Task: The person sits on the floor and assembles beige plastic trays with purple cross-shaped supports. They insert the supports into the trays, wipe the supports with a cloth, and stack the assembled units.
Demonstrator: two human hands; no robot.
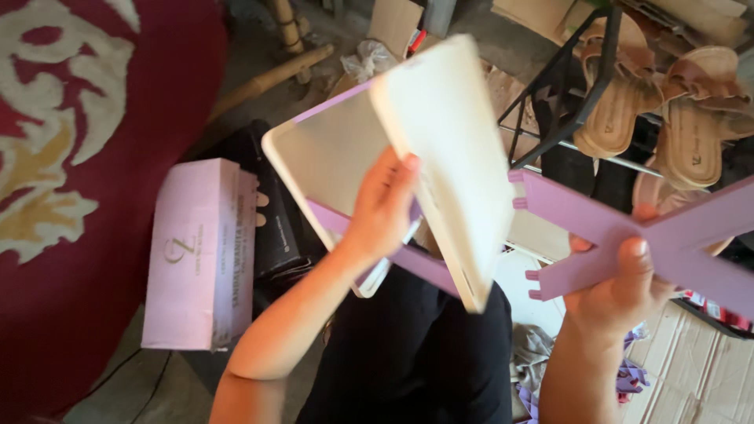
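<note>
**Two loose holds, one crowded floor**

The left hand (385, 208) grips a white panel (448, 157) by its lower edge, fingers (400, 177) wrapped over the face; the panel stands steeply tilted, with a second white, purple-edged panel (330, 153) and a purple strip (424, 267) just behind it. The right hand (620, 290) pinches a purple cross piece (652, 232) at its crossing, thumb on top, fingers closed around it.

The risks, as I judge them:

- The panel is held low and leans away from the palm, so it could tip out of the grip and slide onto the lap
- The rear panel seems only partly held; it may slip free against the strip
- The cross piece's long arm reaches toward the shoe rack (565, 102); a swing could catch the frame or knock a sandal (620, 110) off
- Its notched tabs near the panel edge could snag or bend if pushed in askew
- A dropped part could land among the pink box (200, 251) and clutter on the floor
</note>
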